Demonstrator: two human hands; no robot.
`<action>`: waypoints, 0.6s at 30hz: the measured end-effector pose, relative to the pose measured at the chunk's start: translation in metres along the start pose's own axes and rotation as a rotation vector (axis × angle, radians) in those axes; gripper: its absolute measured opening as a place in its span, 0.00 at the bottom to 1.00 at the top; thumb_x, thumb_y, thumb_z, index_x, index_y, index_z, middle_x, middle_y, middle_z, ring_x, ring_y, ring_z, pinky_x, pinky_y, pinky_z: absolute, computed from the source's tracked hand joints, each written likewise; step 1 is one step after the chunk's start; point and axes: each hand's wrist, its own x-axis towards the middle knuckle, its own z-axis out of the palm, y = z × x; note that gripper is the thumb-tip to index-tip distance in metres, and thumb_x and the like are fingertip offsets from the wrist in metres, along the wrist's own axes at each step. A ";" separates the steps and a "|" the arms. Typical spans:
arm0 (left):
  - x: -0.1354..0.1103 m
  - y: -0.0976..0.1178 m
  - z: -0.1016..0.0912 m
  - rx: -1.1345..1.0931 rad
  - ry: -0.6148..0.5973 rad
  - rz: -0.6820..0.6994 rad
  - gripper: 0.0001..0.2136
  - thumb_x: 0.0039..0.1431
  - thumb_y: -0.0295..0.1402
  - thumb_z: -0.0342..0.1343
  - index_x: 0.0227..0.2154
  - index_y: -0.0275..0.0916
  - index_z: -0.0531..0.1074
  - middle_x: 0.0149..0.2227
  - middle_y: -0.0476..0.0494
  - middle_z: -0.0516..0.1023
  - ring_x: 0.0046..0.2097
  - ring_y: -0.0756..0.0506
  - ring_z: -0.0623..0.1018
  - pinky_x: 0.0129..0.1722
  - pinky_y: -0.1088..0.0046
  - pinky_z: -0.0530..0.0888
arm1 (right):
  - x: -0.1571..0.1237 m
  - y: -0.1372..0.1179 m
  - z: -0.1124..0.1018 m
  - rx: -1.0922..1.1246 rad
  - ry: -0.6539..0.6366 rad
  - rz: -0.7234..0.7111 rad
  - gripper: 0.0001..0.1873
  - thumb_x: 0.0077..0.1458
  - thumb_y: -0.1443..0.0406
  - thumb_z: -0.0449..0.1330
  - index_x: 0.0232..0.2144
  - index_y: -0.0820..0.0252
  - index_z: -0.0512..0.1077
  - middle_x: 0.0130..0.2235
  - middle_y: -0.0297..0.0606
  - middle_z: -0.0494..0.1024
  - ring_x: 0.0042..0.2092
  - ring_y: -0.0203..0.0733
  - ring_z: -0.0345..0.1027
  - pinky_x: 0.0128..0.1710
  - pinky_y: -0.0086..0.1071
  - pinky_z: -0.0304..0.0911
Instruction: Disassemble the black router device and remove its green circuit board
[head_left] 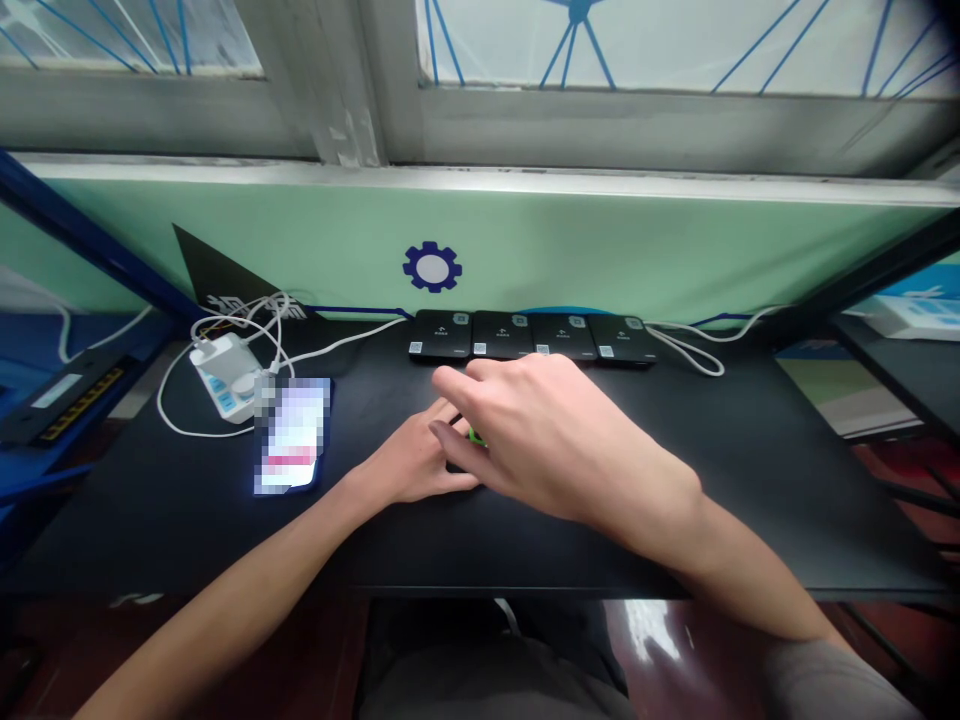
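Observation:
Over the middle of the desk, my right hand [536, 430] is closed, its thumb and index finger bent toward each other. A thin dark piece [455, 419] shows near its fingertips, too small to name. My left hand [420, 455] lies low at the desk, partly under my right hand. Its thumb is stretched out, while its other fingers are mostly hidden. Between the two hands shows a small bright green part [477, 436]; the rest of that thing is covered. Just behind my hands, several flat black boxes [441, 337] with small white labels sit in a row.
A lit phone [296, 435] lies on the black desk [720, 480] at left. Beside it are a white power strip [225, 375] with a plugged-in charger and tangled white cables. Another white cable [697, 355] loops right of the boxes. A green panel [315, 240] borders the back.

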 end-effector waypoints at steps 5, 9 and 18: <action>-0.002 -0.006 0.004 0.071 -0.022 0.075 0.26 0.72 0.49 0.69 0.66 0.45 0.75 0.70 0.32 0.78 0.75 0.22 0.73 0.70 0.38 0.78 | 0.000 0.006 0.004 -0.087 0.017 0.030 0.09 0.74 0.68 0.62 0.37 0.58 0.72 0.28 0.36 0.76 0.28 0.45 0.72 0.29 0.40 0.40; -0.003 -0.012 0.009 0.074 -0.018 0.063 0.29 0.72 0.48 0.69 0.70 0.44 0.72 0.71 0.30 0.77 0.74 0.22 0.74 0.68 0.39 0.79 | -0.010 0.015 0.012 -0.027 0.099 -0.107 0.05 0.69 0.73 0.62 0.43 0.59 0.71 0.34 0.34 0.76 0.31 0.42 0.68 0.32 0.40 0.46; -0.003 -0.006 0.005 0.065 0.011 0.066 0.31 0.71 0.42 0.71 0.72 0.44 0.70 0.70 0.32 0.77 0.73 0.24 0.75 0.67 0.45 0.80 | -0.008 0.010 0.012 -0.014 0.184 -0.069 0.05 0.74 0.66 0.63 0.41 0.59 0.73 0.37 0.40 0.77 0.33 0.44 0.70 0.32 0.40 0.52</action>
